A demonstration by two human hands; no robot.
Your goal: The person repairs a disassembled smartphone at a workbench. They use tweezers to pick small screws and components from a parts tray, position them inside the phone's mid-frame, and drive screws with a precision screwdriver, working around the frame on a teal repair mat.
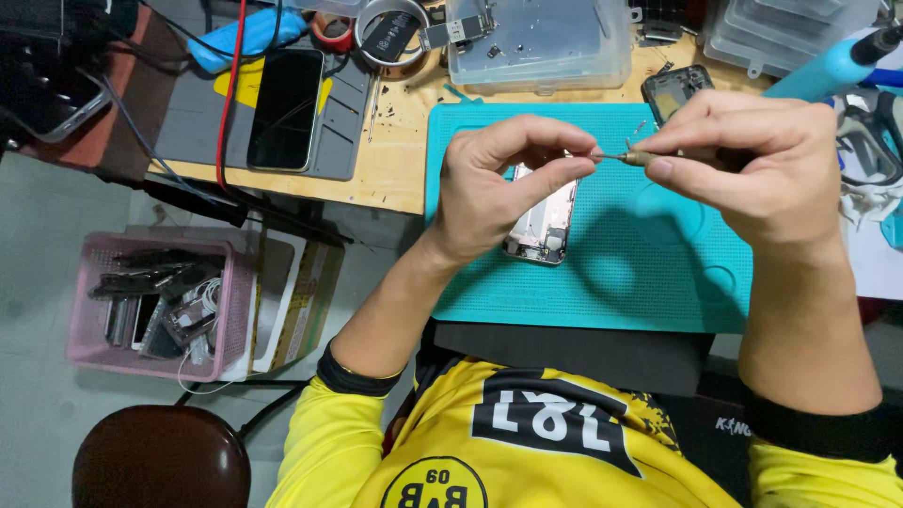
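Both hands raised, right hand [743,160] pinching screwdriver [632,157].

The person wears a bright yellow short-sleeved sports jersey [527,452] with a black printed panel and a round crest on the chest. Black cuffs [353,376] edge both sleeves. Both forearms are bare.

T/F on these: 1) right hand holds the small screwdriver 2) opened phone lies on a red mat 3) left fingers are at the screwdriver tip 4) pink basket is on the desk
1. True: the right hand grips the small metal-tipped screwdriver.
2. False: the opened silver phone lies on the teal silicone mat.
3. True: the left hand pinches at the tip.
4. False: the pink plastic basket sits below desk level, beside the wooden desk.
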